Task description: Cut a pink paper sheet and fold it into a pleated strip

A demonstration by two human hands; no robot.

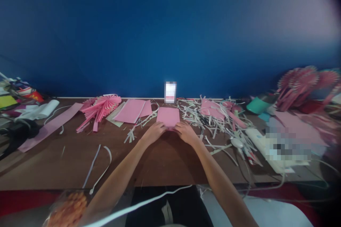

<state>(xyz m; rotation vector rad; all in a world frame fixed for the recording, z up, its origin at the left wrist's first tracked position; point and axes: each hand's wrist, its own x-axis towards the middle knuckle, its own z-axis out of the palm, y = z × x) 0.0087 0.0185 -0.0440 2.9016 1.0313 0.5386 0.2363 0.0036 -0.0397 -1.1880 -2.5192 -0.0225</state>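
A square of pink paper [168, 114] lies on the brown table, straight in front of me. At its near left corner my left hand [157, 129] grips the edge, fingers bent over it. My right hand [183, 129] does the same at the near right corner, so both hands are close together. The paper's near edge is partly covered by my fingers. Left of it lie more pink sheets [130, 110] and a pleated pink paper fan [106, 104]. To the right is a tangle of pale paper strips [195, 113].
A lit phone [170, 92] stands against the blue partition [160, 35]. Pleated pink rosettes [303, 81] stand at the far right, behind a white power strip [262, 147]. A white cable [144, 204] crosses my lap. A bag of orange snacks [70, 207] sits below left.
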